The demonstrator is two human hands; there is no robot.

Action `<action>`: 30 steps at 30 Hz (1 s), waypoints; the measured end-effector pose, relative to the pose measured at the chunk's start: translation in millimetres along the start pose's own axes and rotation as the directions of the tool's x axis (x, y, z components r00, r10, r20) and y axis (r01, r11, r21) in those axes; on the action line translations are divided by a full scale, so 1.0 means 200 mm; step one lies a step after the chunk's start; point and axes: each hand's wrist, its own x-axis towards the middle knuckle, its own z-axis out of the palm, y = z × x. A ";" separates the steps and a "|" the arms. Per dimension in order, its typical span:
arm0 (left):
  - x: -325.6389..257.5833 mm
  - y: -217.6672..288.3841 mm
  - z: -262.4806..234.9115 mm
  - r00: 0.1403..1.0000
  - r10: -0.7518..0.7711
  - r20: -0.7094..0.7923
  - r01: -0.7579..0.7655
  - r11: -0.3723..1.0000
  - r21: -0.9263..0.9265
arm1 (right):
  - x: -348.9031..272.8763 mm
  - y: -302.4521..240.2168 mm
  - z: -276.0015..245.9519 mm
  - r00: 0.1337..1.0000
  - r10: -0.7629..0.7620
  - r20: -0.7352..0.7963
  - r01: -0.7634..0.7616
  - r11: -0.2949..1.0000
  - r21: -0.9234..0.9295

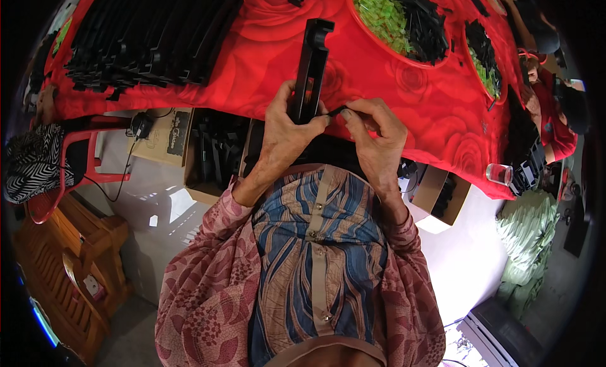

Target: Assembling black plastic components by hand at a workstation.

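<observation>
The left hand point(284, 130) is gripping a long black plastic bar point(310, 67), closed around its lower end, upright over the red tabletop point(404, 95). The right hand point(375, 136) is pinching a small black clip point(336, 111) against the bar's side.

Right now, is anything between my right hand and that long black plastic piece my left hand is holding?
Only a small black part, pinched in the right hand fingertips, its tip at the side of the long black piece gripped by the left hand. Nothing else visible stands between them.
</observation>
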 end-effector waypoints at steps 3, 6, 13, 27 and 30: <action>0.00 -0.02 0.00 0.997 0.081 -0.003 -0.081 0.995 0.065 | 0.01 -0.02 -0.01 0.997 -0.081 0.020 0.082 0.994 -0.078; 0.01 -0.03 -0.01 0.993 0.115 0.015 -0.116 0.987 0.110 | 0.00 -0.03 -0.03 0.996 -0.050 0.068 0.054 0.997 -0.055; 0.01 -0.04 -0.02 0.998 0.022 0.067 -0.030 0.991 0.128 | 0.00 -0.04 -0.06 0.988 0.073 0.137 -0.066 0.996 -0.053; -0.12 -0.11 -0.19 0.753 -0.444 0.485 0.611 0.746 -0.266 | 0.09 -0.06 -0.23 0.746 0.504 0.436 -0.591 0.802 0.085; -0.11 -0.14 -0.19 0.785 -0.449 0.427 0.583 0.768 -0.263 | 0.12 -0.08 -0.19 0.713 0.503 0.489 -0.582 0.813 0.013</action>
